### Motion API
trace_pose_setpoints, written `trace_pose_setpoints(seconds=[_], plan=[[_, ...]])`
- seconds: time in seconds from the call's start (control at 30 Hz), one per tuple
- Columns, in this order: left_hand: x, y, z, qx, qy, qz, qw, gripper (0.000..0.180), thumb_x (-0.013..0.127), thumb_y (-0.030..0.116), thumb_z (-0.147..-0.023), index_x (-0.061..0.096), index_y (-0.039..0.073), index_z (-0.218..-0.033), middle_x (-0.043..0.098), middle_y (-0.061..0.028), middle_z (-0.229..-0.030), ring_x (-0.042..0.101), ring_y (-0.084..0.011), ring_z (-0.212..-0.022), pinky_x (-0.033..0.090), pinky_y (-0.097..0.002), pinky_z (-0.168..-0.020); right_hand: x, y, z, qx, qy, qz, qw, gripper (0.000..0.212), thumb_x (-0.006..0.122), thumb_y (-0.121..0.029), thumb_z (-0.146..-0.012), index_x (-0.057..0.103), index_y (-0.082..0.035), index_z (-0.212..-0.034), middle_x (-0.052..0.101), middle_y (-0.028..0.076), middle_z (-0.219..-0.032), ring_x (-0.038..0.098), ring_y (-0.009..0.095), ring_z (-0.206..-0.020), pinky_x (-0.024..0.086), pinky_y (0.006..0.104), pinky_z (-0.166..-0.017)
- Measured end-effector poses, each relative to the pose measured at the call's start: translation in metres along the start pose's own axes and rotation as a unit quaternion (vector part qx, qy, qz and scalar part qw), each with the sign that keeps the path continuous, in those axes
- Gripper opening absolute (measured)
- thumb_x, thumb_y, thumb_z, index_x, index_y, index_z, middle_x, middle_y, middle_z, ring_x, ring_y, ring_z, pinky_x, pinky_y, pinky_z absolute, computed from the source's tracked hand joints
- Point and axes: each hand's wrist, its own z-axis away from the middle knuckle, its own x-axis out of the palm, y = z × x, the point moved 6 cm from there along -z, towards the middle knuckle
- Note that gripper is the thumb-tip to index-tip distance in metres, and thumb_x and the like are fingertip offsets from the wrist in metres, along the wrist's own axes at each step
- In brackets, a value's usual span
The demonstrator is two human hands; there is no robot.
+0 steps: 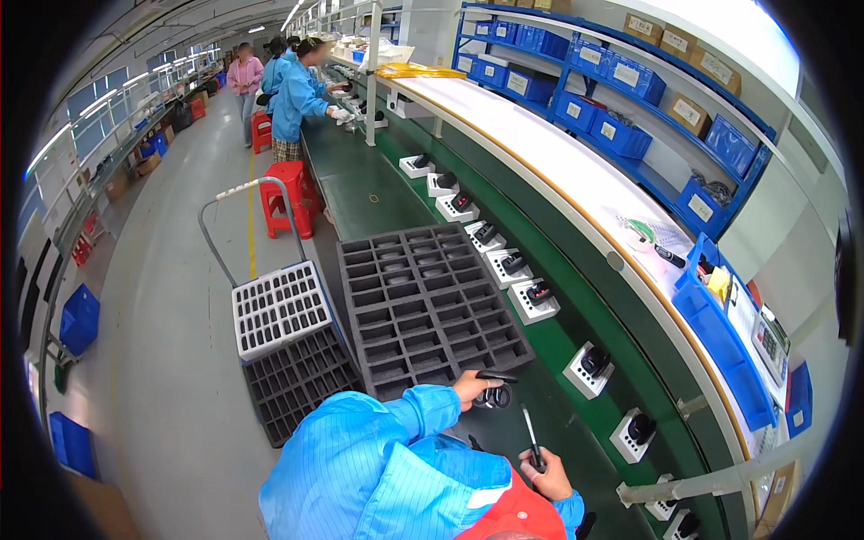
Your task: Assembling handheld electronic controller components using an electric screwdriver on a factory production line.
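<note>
Hands apart. Left hand (467,390) has its fingers closed on a dark, rounded black plastic piece (496,377), near the lower right corner of the black foam compartment tray (367,317). Right hand (549,477) grips a slim stick-like tool (533,434), black handle, pale shaft pointing up and away. Black piece sits left of and beyond the tool tip; the two aren't touching.

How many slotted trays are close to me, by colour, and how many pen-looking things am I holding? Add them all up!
Dark trays: 2
White tray: 1
Pen-like tool in the right hand: 1
Total: 4
</note>
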Motion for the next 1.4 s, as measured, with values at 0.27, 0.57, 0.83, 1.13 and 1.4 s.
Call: trace_pose_setpoints(seconds=[0.27,0.57,0.83,1.13,1.4], plan=[[0.029,-0.006,0.02,0.087,-0.094,-0.134,0.983,0.017,0.068,0.003,-0.074,0.067,0.001,-0.091,0.065,-0.003,-0.08,0.058,-0.01,-0.072,0.046,-0.0246,-0.067,0.012,0.002,-0.005,-0.011,-0.07,0.062,0.996,0.017,0.063,-0.01,-0.076,0.06,0.0,-0.089,0.057,0.002,-0.07,0.05,0.009,-0.064,0.042,0.0248,-0.061],[0.026,-0.006,0.026,0.108,-0.102,-0.147,0.978,0.016,0.065,0.004,-0.077,0.067,0.0,-0.092,0.065,-0.0046,-0.082,0.06,-0.0112,-0.072,0.048,-0.0257,-0.067,0.008,0.004,0.003,0.04,-0.094,0.011,0.995,0.016,0.062,-0.01,-0.076,0.06,0.0,-0.088,0.057,0.002,-0.068,0.051,0.009,-0.062,0.043,0.0247,-0.06],[0.026,0.0,0.027,0.097,-0.101,-0.125,0.982,0.015,0.062,0.0,-0.078,0.067,0.0,-0.092,0.066,-0.0058,-0.083,0.061,-0.0122,-0.075,0.049,-0.0261,-0.07,0.001,0.01,0.0,0.037,-0.099,-0.04,0.994,0.01,0.058,-0.005,-0.079,0.058,0.001,-0.087,0.057,0.004,-0.068,0.054,0.01,-0.063,0.046,0.0246,-0.058],[0.018,-0.006,0.026,0.083,-0.072,-0.152,0.982,0.016,0.06,0.001,-0.08,0.066,0.0,-0.094,0.066,-0.0057,-0.086,0.061,-0.0115,-0.077,0.048,-0.0248,-0.069,0.0,0.008,0.006,0.026,-0.098,-0.034,0.994,0.013,0.06,-0.009,-0.076,0.059,-0.001,-0.087,0.055,0.001,-0.065,0.05,0.008,-0.058,0.041,0.0236,-0.054],[0.009,0.004,0.018,0.098,-0.012,-0.167,0.981,0.025,0.061,-0.006,-0.073,0.066,-0.001,-0.097,0.066,-0.0064,-0.089,0.06,-0.0137,-0.078,0.049,-0.0265,-0.07,-0.004,-0.01,-0.003,0.001,-0.105,-0.011,0.994,0.017,0.06,-0.011,-0.075,0.058,-0.001,-0.088,0.057,0.003,-0.073,0.052,0.01,-0.073,0.045,0.028,-0.069]])
